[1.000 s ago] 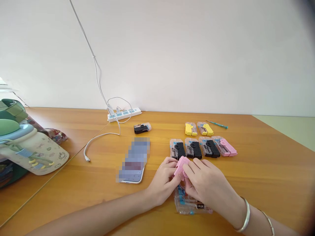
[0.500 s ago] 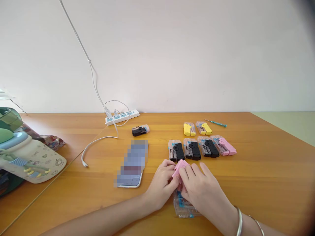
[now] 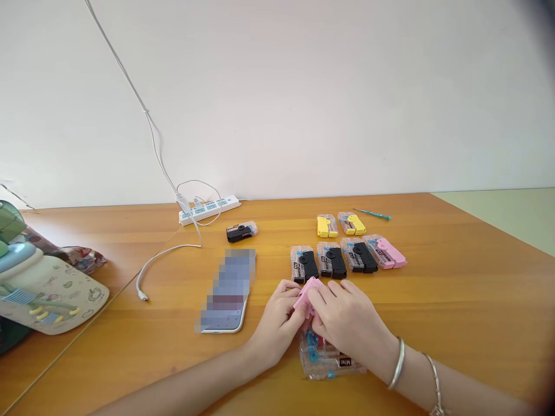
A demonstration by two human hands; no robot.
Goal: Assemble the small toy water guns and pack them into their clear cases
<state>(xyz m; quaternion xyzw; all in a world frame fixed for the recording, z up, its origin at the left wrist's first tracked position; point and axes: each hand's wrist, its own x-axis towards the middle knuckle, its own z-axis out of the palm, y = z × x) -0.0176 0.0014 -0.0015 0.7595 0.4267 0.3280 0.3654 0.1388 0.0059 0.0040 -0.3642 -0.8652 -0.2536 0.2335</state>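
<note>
Both hands meet over a pink plastic piece (image 3: 313, 284), near the front of the wooden table. My left hand (image 3: 281, 320) pinches its left side, fingers closed. From the right, the curled fingers of my right hand (image 3: 344, 315) press on the same piece. Beneath the hands lies a clear plastic body (image 3: 321, 367) with blue parts and a "MINI" label; my right hand partly covers it. Whether the pink piece is joined to it, I cannot tell. Just beyond are black-and-clear gadgets (image 3: 333, 261) in a row with a pink-and-clear gadget (image 3: 385, 252).
Yellow-and-clear gadgets (image 3: 327, 226) and a thin teal screwdriver (image 3: 379, 215) lie farther back. Left of my hands is a phone (image 3: 229, 289). Behind it are another black-and-clear gadget (image 3: 241, 231) and a power strip (image 3: 210, 210) with a white cable (image 3: 165, 252). A patterned cup (image 3: 56, 292) stands far left.
The view has shifted slightly, so most things appear a little farther left. Both hands stay on the pink piece, and more of the clear body with its label shows below my right hand.
</note>
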